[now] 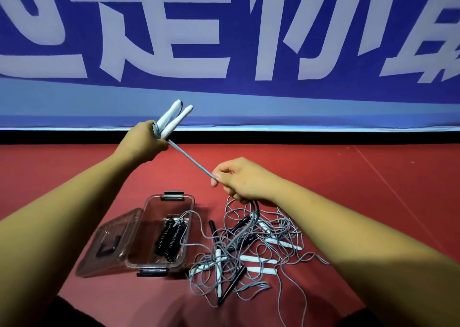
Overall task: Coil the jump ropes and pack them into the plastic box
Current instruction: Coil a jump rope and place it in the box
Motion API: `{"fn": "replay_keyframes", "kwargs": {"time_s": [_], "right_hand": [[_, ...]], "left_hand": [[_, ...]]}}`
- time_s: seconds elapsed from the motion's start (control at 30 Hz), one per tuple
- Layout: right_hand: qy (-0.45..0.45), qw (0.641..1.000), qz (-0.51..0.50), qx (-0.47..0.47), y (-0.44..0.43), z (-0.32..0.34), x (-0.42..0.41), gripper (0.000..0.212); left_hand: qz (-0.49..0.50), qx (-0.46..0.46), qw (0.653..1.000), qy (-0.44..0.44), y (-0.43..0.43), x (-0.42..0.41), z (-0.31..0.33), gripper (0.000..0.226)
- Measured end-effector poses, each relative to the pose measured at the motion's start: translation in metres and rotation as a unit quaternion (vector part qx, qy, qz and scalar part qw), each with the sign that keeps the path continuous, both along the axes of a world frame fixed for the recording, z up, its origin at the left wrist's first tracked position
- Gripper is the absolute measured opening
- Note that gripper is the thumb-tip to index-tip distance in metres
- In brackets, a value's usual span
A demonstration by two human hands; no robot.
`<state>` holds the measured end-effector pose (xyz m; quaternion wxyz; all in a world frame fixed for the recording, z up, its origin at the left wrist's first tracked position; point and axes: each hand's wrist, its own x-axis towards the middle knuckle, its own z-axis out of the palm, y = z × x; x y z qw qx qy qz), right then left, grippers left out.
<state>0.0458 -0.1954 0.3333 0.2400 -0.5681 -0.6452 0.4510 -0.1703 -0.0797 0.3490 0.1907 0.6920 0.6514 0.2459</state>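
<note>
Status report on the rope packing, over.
Left hand grips white handles. Right hand pinches grey rope, taut. Box open, one black coil inside. Tangled pile beside box.

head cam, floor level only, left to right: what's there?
Open lid → plastic box, with a coiled black rope inside → tangled pile of grey ropes with white and black handles.

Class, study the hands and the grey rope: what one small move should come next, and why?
Probably the right hand should wind the taut grey cord round the two white handles that the left hand grips: turns of cord sit there, and much slack hangs below.
</note>
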Motion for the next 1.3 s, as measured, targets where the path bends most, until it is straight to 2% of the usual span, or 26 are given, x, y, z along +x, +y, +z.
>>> {"fn": "replay_keyframes", "kwargs": {"time_s": [0.1, 0.17, 0.3, 0.43, 0.5, 0.57, 0.7, 0.8, 0.87, 0.93, 1.0, 1.1, 1.2, 1.3], "right_hand": [[-0.118, 0.985, 0.051, 0.120, -0.004, 0.014, -0.008, 0.027], [-0.179, 0.966, 0.087, 0.164, -0.007, 0.019, -0.012, 0.029], [-0.213, 0.946, 0.060, 0.237, -0.002, 0.034, -0.004, 0.026], [-0.207, 0.944, -0.022, 0.256, 0.011, 0.040, 0.020, 0.018], [-0.209, 0.944, -0.054, 0.249, 0.017, 0.036, 0.031, 0.018], [-0.212, 0.944, -0.072, 0.241, 0.021, 0.033, 0.040, 0.017], [-0.182, 0.953, -0.099, 0.221, 0.027, 0.027, 0.053, 0.015], [-0.169, 0.960, -0.091, 0.204, 0.028, 0.024, 0.058, 0.017], [-0.152, 0.967, -0.079, 0.190, 0.028, 0.022, 0.060, 0.018], [-0.107, 0.977, -0.080, 0.167, 0.027, 0.019, 0.062, 0.017], [-0.016, 0.990, -0.080, 0.119, 0.026, 0.011, 0.063, 0.015], [0.108, 0.989, -0.095, 0.018, 0.022, -0.006, 0.057, 0.025], [0.137, 0.983, -0.103, -0.060, 0.022, -0.017, 0.047, 0.018], [0.127, 0.984, -0.065, -0.109, 0.020, -0.020, 0.040, 0.013]], "left_hand": [[-0.011, 0.016, 0.998, 0.057, -0.002, 0.006, -0.003, 0.015], [-0.039, 0.030, 0.991, 0.121, -0.002, 0.010, -0.009, 0.013], [-0.072, -0.004, 0.964, 0.256, -0.003, 0.013, -0.029, 0.018], [-0.229, -0.031, 0.894, 0.383, -0.031, 0.037, -0.039, 0.009], [-0.311, -0.028, 0.855, 0.414, -0.049, 0.052, -0.038, 0.006], [-0.365, -0.024, 0.831, 0.419, -0.064, 0.065, -0.034, 0.013], [-0.428, -0.020, 0.826, 0.366, -0.078, 0.076, -0.018, 0.022], [-0.446, -0.059, 0.855, 0.258, -0.087, 0.075, -0.007, 0.056], [-0.444, -0.062, 0.874, 0.190, -0.093, 0.076, -0.002, 0.052], [-0.435, -0.072, 0.891, 0.110, -0.095, 0.075, 0.001, 0.037], [-0.409, -0.081, 0.908, 0.027, -0.096, 0.072, 0.004, 0.028], [-0.360, -0.073, 0.928, -0.070, -0.093, 0.071, 0.008, 0.017], [-0.290, -0.078, 0.940, -0.165, -0.084, 0.072, 0.005, 0.028], [-0.255, -0.066, 0.945, -0.191, -0.074, 0.066, 0.005, 0.045]]}}
